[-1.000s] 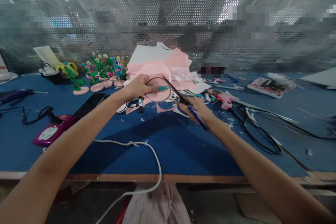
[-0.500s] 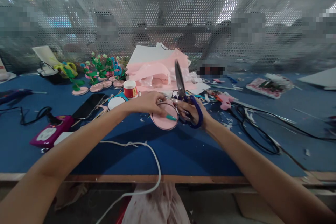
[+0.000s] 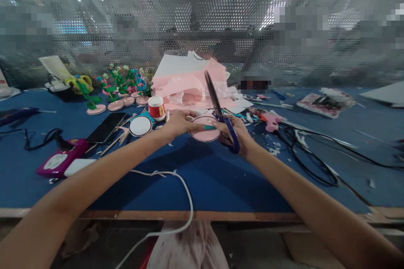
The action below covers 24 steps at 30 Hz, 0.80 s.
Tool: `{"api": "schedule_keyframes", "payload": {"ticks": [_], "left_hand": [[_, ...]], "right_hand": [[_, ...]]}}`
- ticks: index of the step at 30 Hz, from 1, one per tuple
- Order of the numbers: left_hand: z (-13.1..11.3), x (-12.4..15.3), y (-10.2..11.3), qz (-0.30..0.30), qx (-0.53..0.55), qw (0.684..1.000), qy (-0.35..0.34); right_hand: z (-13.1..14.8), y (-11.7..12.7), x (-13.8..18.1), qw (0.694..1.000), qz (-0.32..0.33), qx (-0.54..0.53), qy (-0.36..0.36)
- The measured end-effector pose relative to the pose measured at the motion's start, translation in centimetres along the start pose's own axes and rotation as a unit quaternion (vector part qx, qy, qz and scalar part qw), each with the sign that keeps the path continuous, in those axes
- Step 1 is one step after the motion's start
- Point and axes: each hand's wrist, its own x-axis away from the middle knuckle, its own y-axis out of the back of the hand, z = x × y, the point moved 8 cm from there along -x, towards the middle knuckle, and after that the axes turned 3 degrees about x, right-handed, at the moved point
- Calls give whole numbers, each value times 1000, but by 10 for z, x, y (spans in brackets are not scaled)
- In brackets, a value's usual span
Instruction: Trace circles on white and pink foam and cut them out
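My left hand (image 3: 179, 124) pinches a round pink foam disc (image 3: 205, 133) with a dark outline, held just above the blue table. My right hand (image 3: 236, 132) grips blue-handled scissors (image 3: 221, 113). Their blades point up and away, next to the disc's right edge. Both hands meet at the middle of the table, in front of a heap of pink and white foam sheets (image 3: 192, 82).
A red-and-white glue pot (image 3: 156, 106) and a white disc (image 3: 140, 126) lie left of my hands. A phone (image 3: 106, 127), a magenta device (image 3: 59, 162), foam flowers on bases (image 3: 120, 88), black cables (image 3: 309, 151) and a white cord (image 3: 176, 189) lie on the blue table (image 3: 221, 185).
My hands drew back from the foam heap toward me with the disc. The scissors swung from lying low to blades pointing up, then both lifted slightly.
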Motion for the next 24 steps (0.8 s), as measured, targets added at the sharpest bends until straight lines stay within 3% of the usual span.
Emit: {"api": "schedule_keyframes", "payload": {"ticks": [5, 9, 16, 24], "left_hand": [[22, 10, -12, -29, 188, 975, 113], [26, 19, -27, 44, 199, 962, 182], [0, 11, -7, -47, 200, 979, -4], [-29, 3, 18, -75, 205, 971, -99]], "right_hand": [[4, 11, -1, 998, -54, -17, 39], [12, 8, 1, 995, -52, -9, 86], [14, 5, 0, 994, -39, -20, 102], [0, 4, -2, 996, 13, 14, 86]]}}
